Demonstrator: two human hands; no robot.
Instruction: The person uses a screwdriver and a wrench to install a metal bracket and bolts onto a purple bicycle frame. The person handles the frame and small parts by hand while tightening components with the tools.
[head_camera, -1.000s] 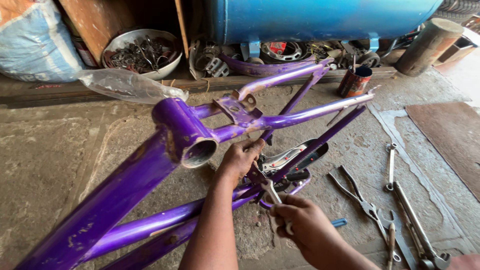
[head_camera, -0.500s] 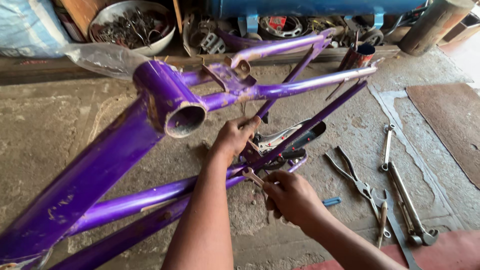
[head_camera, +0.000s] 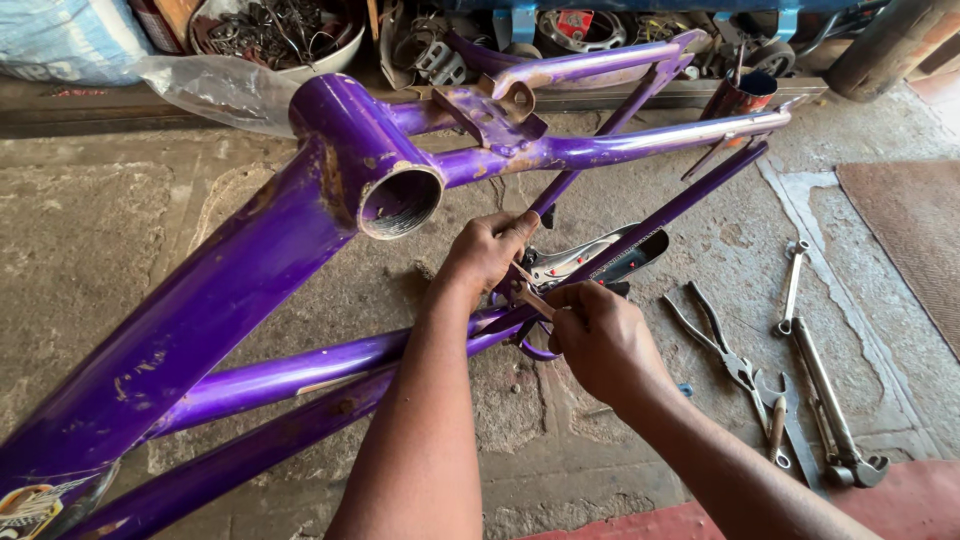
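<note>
Clearly a cramped spot. Left hand (head_camera: 487, 252) pinched on the lower tube of the purple bicycle frame (head_camera: 230, 270), just below the open bottom-bracket shell (head_camera: 400, 203); right hand (head_camera: 600, 335) closed tight on a small flat wrench (head_camera: 527, 293), its head hidden at the joint between the two hands. Likely trouble: wrench slipping off the fitting and knuckles striking the tube, both hands being nearly touching; frame rolling or dropping, propped tilted over the concrete floor (head_camera: 120, 220). Little room above, tubes crossing overhead and a black-and-white saddle (head_camera: 590, 262) just behind. More room to the right, though pliers (head_camera: 725, 350) and spanners (head_camera: 815, 370) lying there near the elbow.
</note>
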